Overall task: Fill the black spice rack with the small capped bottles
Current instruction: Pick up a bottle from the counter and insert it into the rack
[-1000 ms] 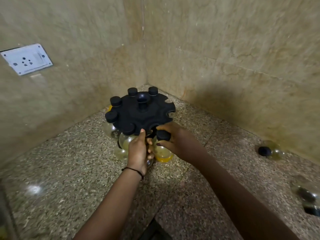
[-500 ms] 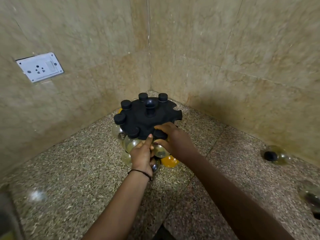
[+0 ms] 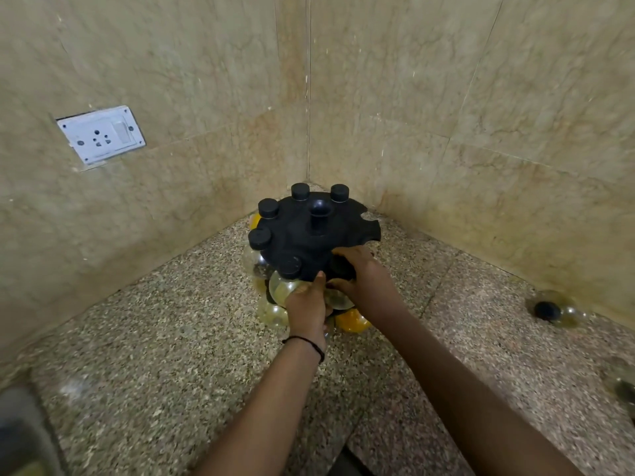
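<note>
The round black spice rack (image 3: 302, 235) stands in the counter's corner, with several black-capped clear bottles (image 3: 268, 207) hanging in its edge slots and open slots on its right side. My right hand (image 3: 360, 280) grips a black-capped bottle (image 3: 338, 297) by its neck at the rack's near edge. My left hand (image 3: 307, 309) is pressed against the lower front of the rack, beside a bottle (image 3: 283, 283) hanging there. An orange-filled bottle (image 3: 352, 321) shows below my right hand.
A loose capped bottle (image 3: 553, 309) lies on the speckled counter (image 3: 171, 338) by the right wall, and another blurred one (image 3: 622, 383) sits at the right edge. A white wall socket (image 3: 99, 134) is on the left wall. A dark object (image 3: 20, 434) sits bottom left.
My right hand has moved the held bottle up and inward from outside the rack's near edge to the edge itself. The left hand stayed on the rack front. The view tilted.
</note>
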